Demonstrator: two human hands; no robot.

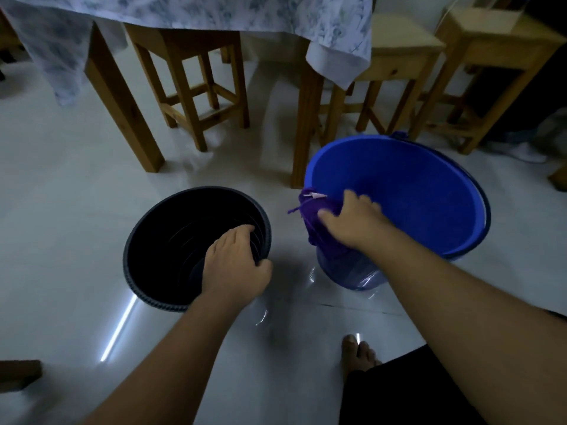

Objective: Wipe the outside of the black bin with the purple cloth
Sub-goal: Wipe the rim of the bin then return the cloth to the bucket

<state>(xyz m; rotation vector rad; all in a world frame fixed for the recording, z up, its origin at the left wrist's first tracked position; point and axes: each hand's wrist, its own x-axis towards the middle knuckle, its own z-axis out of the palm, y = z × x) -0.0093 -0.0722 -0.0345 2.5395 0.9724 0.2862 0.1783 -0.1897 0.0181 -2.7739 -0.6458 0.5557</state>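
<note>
While left hand [236, 265] grips black bin [159, 240] rim | right hand [352, 222] half-hides purple cloth [313, 216]

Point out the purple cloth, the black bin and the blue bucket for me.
purple cloth [313, 222]: head view, fold draped over the bucket's rim.
black bin [171, 303]: head view, near rim.
blue bucket [429, 191]: head view, inner wall.

A blue bucket [429, 191] stands on the glossy pale floor [61, 210]. Behind the bucket, wooden stools [196, 87] sit under a table draped with a blue-patterned white tablecloth [214, 13]; two more stools [478, 56] stand behind the bucket to its right.
</note>
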